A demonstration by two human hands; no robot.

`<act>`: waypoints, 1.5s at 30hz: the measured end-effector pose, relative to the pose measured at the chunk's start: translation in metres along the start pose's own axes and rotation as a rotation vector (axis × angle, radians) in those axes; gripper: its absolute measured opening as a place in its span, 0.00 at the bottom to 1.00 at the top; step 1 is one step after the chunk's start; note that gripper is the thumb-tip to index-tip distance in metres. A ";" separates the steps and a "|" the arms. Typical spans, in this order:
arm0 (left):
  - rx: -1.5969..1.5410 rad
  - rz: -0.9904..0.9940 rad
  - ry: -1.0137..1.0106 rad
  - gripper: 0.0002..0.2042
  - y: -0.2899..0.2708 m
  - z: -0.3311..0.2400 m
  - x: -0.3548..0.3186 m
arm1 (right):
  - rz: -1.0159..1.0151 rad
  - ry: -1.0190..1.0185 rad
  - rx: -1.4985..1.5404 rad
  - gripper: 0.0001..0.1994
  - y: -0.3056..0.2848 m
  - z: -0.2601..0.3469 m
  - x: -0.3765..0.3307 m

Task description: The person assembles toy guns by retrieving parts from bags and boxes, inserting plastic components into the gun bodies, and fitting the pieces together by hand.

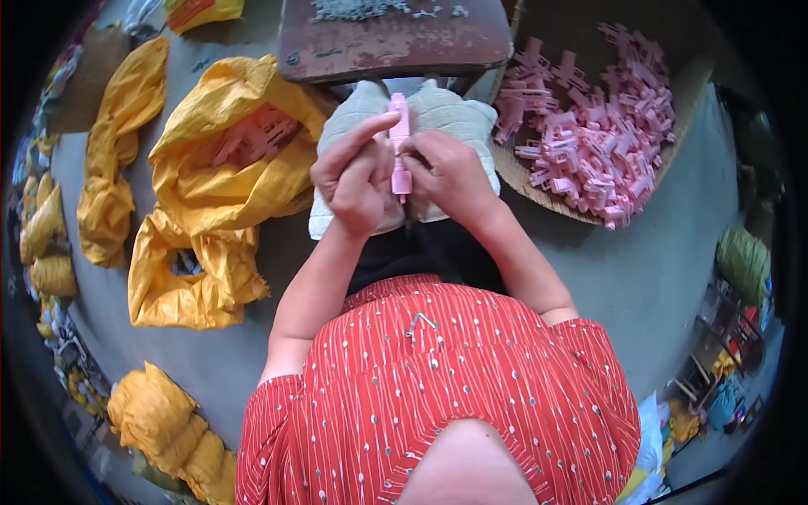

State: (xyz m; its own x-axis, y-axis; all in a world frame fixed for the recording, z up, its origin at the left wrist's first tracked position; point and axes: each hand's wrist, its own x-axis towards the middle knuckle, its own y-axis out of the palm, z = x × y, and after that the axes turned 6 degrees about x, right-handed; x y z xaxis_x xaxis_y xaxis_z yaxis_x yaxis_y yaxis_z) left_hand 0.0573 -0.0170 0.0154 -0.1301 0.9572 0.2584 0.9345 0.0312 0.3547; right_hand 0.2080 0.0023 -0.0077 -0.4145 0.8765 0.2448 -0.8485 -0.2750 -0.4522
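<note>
1. The pink piece (401, 130) is held over the lap, between the two hands, its long side pointing away from the body.
2. It should handle as light and stiff, probably hard plastic; smooth faces might slip a little. The narrow middle looks the weakest part, so a pinch on the broader body, at the sides, seems the safest hold.
3. It looks long and slim, evenly pale pink, with a block-like near end and a small tip beyond that; finer detail is hidden by the hands.
4. The right hand (450, 168) has its fingers drawn together, pinching the piece from its right side.
5. The left hand (358, 172) stretches its index finger across the upper part, the others curled; blur means I cannot tell whether they clamp it.
6. Pale cloth pads (461, 114) cover the lap beneath.
7. Beyond stands a worn brown worktop (396, 46) with grey scraps (358, 8).
8. To the right, a shallow tray (519, 175) holds heaped pink parts (598, 143); to the left, a yellow sack (244, 198) holds more.
</note>
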 end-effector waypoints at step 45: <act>1.466 0.454 -0.345 0.28 0.012 0.028 0.029 | -0.255 0.962 -0.368 0.39 -0.102 -0.424 -0.059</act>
State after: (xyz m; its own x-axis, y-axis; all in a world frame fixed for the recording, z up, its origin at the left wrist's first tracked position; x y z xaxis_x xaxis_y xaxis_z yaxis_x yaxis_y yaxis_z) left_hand 0.0741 0.0194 0.0022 0.1272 0.9745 -0.1848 0.3953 -0.2207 -0.8916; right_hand 0.4588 0.1463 -0.3395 0.3327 0.8796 -0.3401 -0.6551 -0.0438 -0.7542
